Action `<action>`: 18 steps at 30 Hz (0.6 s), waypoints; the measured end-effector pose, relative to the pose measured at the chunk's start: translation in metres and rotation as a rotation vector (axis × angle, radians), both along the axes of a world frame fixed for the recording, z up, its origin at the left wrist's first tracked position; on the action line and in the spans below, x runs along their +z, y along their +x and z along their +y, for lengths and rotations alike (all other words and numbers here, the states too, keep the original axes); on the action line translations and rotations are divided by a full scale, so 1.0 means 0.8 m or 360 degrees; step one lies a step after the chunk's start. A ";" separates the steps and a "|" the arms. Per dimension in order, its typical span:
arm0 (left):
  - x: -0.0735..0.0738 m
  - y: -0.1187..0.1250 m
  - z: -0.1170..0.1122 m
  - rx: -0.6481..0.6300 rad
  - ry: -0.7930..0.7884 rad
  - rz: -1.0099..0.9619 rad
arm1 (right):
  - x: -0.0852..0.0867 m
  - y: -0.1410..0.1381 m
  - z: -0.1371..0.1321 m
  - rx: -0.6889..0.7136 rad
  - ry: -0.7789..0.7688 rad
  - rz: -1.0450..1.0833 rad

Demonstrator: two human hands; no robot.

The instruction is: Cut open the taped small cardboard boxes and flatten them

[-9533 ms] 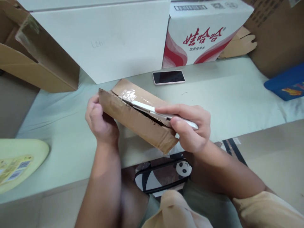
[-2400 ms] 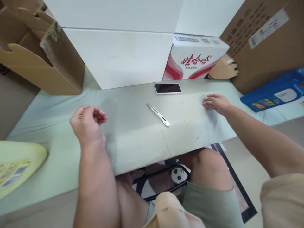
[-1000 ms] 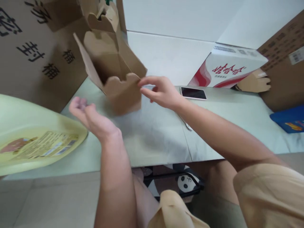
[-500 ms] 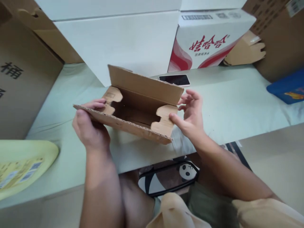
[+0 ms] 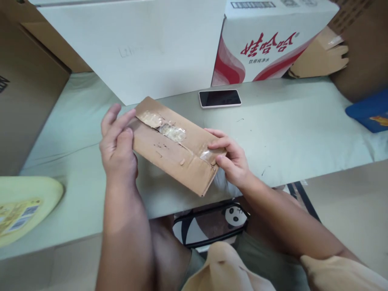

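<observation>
Between my two hands is a small brown cardboard box (image 5: pixel 172 151), held tilted above the pale green cloth. The face toward me has a seam with torn, shiny strips of clear tape along it. My left hand (image 5: pixel 119 145) grips the box's left end, thumb and fingers at the edge. At the other end, my right hand (image 5: pixel 228 155) pinches the right corner, with fingers lying over the taped face and the thumb at the lower edge. The inside of the box is hidden from this side.
A phone (image 5: pixel 220 98) lies face up behind the box. Large white cartons (image 5: pixel 136 48) and a red-and-white carton (image 5: pixel 260 52) stand along the back. A yellow bottle (image 5: pixel 27 210) lies at left, a blue object (image 5: pixel 370 109) at right. Green cloth (image 5: pixel 287 129) covers the surface.
The box has been turned over: its open flaps and hollow inside faced me before, and now a taped seam face does. Both hands have shifted their grip along its ends.
</observation>
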State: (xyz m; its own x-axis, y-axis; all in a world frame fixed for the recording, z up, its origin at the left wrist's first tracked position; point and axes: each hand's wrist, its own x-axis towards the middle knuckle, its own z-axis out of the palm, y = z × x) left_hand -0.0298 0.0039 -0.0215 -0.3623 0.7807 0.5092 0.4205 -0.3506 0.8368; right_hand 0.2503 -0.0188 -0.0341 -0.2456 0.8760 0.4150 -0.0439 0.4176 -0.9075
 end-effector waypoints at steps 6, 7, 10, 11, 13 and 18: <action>0.021 0.010 -0.012 0.0034 -0.0103 0.0094 | 0.005 0.003 0.000 0.0083 0.0056 0.0018; 0.022 0.010 -0.014 0.0038 -0.0083 0.0085 | 0.004 0.004 0.000 0.0125 0.0051 0.0047; 0.017 0.006 -0.015 0.0086 -0.0058 0.0011 | -0.003 0.008 0.004 0.0233 -0.0062 0.0227; 0.016 0.003 -0.013 0.0120 -0.0052 -0.0042 | -0.007 0.010 0.006 0.0230 -0.0124 0.0279; 0.013 -0.003 -0.010 0.0207 -0.0019 -0.0195 | -0.014 0.013 0.010 0.0171 -0.0268 0.0291; 0.020 -0.012 -0.007 0.0457 -0.0077 -0.0642 | -0.019 0.009 0.010 0.0169 -0.0750 0.0153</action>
